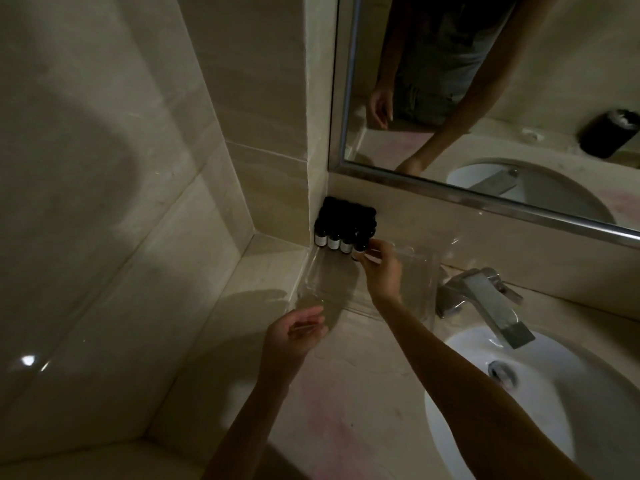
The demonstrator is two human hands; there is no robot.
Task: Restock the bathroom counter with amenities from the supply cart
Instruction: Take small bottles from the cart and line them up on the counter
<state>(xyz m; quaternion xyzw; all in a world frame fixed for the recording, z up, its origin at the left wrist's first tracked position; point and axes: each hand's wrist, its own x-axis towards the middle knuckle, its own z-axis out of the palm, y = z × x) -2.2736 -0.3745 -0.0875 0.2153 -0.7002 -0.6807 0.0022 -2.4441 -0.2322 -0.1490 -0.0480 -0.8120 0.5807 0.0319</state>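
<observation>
Right hand [379,268] had the end bottle [359,247] pinched, left hand [294,332] was loose and holding nothing

So the thumb and fingertips were closed on the little dark bottle at the right end of the front row, and it sat just beyond the fingertips, touching the other bottles [332,230]. That bunch was packed tight into the back corner of the clear tray [325,282] where the walls meet under the mirror [485,98]. My guess is that keeps them tidy, labels out, and well away from the faucet [485,299] and sink [554,393]. The left hand hovered with relaxed fingers at the tray's front corner on the counter [346,393], probably to steady it, though I couldn't tell if it actually touched. It was dim in there, so whether the bottle was fully set down was hard to say.
</observation>
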